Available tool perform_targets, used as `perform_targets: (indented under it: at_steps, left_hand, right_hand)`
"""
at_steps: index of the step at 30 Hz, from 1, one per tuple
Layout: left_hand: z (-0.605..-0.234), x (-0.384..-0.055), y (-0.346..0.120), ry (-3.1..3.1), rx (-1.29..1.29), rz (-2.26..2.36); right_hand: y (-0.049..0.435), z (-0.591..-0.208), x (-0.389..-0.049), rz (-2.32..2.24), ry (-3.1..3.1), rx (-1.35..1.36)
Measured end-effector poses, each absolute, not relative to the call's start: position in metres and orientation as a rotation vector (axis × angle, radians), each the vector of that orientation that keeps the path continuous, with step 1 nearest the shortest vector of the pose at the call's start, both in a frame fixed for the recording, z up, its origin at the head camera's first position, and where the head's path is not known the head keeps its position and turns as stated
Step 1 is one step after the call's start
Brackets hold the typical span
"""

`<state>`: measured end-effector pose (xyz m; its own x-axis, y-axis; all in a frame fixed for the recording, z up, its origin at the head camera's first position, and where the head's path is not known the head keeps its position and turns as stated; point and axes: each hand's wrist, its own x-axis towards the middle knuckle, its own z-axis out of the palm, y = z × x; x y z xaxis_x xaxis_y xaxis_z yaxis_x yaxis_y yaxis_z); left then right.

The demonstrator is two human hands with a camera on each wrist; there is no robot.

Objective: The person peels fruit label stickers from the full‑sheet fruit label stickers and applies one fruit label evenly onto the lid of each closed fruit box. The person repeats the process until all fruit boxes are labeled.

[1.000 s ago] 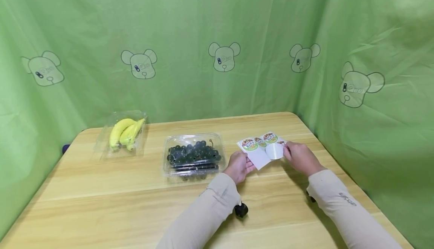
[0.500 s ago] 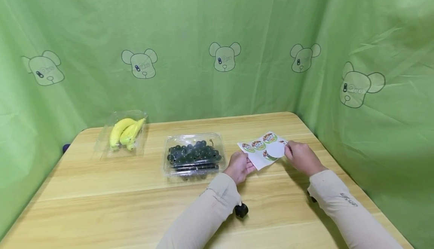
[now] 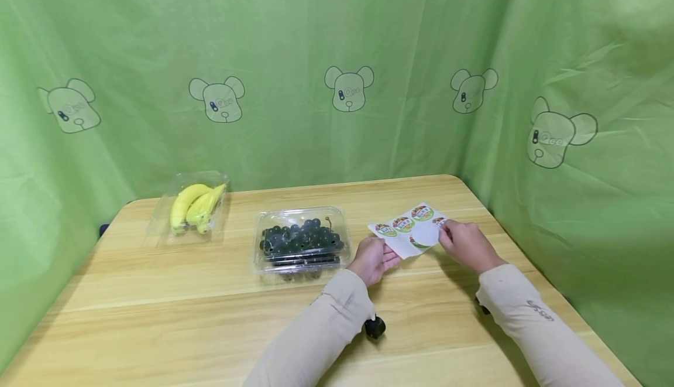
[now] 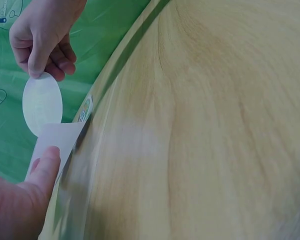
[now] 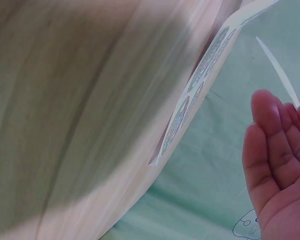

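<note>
My left hand [image 3: 372, 259] pinches the near-left edge of a white sheet of round fruit stickers [image 3: 386, 230], thumb on top in the left wrist view. Colourful printed circles show on the sheet's upper face. Between the thumb and fingers of my right hand [image 3: 468, 245] is the edge of one round sticker [image 4: 42, 104], its plain white side showing in the left wrist view. From the right wrist view that sticker [image 5: 280, 72] looks edge-on and thin. Its lower edge meets or overlaps the sheet; whether it still sticks there I cannot tell.
Left of my left hand stands a clear plastic box of dark grapes [image 3: 300, 243]. Farther left, bananas [image 3: 195, 205] lie in a clear container. Green curtains [image 3: 400, 41] surround the wooden table [image 3: 184, 317] at the back and sides.
The sticker in my right hand was curled back a second ago and now looks flatter. The sheet, bent earlier, has straightened. Both hands stay nearly in place.
</note>
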<state>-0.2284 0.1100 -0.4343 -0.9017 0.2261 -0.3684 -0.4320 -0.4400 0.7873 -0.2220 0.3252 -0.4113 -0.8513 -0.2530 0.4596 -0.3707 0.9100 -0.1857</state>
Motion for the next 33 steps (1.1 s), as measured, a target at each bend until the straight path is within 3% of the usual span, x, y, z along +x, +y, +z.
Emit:
perform_targets:
  at_steps: [33]
  left_hand:
    - [-0.421, -0.227, 0.114, 1.529, -0.422, 2.225]
  right_hand:
    - [0.319, -0.414, -0.224, 0.501, -2.521, 0.471]
